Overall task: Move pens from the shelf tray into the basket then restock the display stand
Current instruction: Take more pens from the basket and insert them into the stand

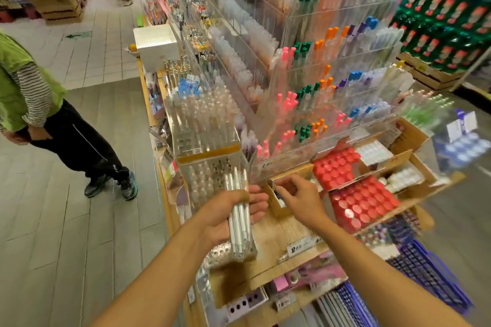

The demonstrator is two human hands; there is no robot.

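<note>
- The left hand [225,216] gripped a bundle of clear-barrelled silver pens [240,216] above the wooden shelf [279,236].
- The right hand [301,198], fingers curled, reached into a small brown cardboard tray [276,203]; whether it held anything could not be told.
- A white price tag [299,249] read "2.80".

Both your bare forearms reach forward and up from the bottom of the view, the left one angling in from the left. Your left hand [225,216] is turned palm-up, its fingers curled around a bundle of pens [239,216]. Your right hand [299,198] sits just beside it, palm down, fingers bent and pinching downward.
</note>
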